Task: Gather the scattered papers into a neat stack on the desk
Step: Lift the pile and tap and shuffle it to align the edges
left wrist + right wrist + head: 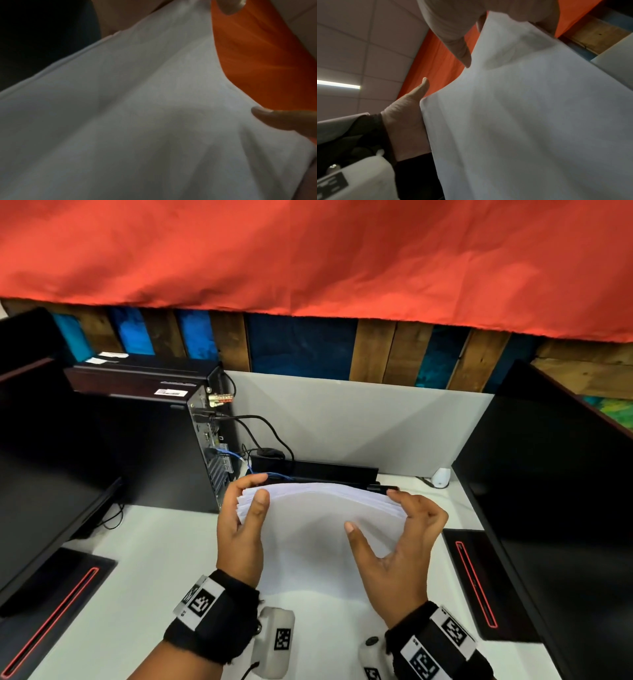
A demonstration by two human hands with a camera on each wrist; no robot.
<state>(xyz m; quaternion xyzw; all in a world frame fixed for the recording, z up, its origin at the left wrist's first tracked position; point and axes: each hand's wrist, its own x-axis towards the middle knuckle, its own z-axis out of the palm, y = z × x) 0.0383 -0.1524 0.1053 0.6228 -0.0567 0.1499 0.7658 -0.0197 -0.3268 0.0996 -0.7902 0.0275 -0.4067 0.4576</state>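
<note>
Your 2 hands clamp the stack of papers (318,515) upright over the white tabletop (164,556): left hand (241,529) on the 9 o'clock edge, right hand (404,546) toward 3 o'clock, thumb (356,537) pressing the front sheet. The sheets bow and fan at 9 o'clock; loosen either grip and they could splay, or snag the cables (260,436) at 12 o'clock.

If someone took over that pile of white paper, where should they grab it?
Probably by its two short side edges, one from each side, as the left hand and right hand hold the stack of papers now. The sheets bow upward and fan at the left edge, so they would likely slip from a one-sided pinch.
</note>
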